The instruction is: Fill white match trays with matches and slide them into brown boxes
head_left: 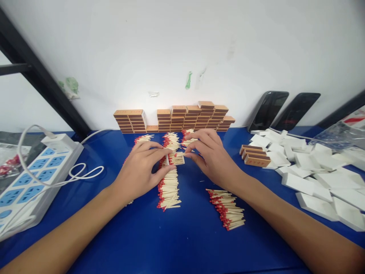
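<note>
My left hand and my right hand meet over the middle of a blue table. Between their fingertips they pinch a small white matchbox tray filled with matches. Below it runs a long row of red-tipped matches. A second loose bunch of matches lies under my right forearm. More matches lie just beyond the hands.
Stacks of brown matchboxes stand against the white wall. Three brown sleeves and several white inner trays lie at the right. Two dark phones lean on the wall. A white power strip with cable sits left.
</note>
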The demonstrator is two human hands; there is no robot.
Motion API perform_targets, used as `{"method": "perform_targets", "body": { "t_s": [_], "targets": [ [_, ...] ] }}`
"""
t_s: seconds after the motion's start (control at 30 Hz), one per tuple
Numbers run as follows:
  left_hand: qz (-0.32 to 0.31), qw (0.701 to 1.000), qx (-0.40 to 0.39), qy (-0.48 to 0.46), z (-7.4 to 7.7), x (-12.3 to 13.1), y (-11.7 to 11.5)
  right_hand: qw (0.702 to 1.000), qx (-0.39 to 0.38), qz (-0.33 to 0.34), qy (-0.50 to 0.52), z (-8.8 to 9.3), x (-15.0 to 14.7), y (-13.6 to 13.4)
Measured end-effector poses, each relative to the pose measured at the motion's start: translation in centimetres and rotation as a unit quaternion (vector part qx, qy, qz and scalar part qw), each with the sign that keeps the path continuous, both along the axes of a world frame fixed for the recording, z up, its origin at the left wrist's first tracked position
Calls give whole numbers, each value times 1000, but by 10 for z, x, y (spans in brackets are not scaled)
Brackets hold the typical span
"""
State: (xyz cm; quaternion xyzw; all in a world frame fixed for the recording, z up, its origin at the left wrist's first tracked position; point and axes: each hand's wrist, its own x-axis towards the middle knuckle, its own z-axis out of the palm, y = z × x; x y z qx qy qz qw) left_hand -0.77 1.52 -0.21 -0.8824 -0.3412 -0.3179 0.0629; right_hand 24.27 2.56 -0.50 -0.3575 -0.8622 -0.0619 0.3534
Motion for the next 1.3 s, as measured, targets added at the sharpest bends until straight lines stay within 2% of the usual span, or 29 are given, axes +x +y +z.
{"method": "perform_targets", "body": {
  "t_s": [0.93,1.3],
  "targets": [
    [15,1000,2,-3,-1,1,0,1000,0,1,-7,1,0,-2],
    [-1,1000,-6,-8,-1,4,-3,1000,-15,10,-3,0,-6,-8]
  ]
}}
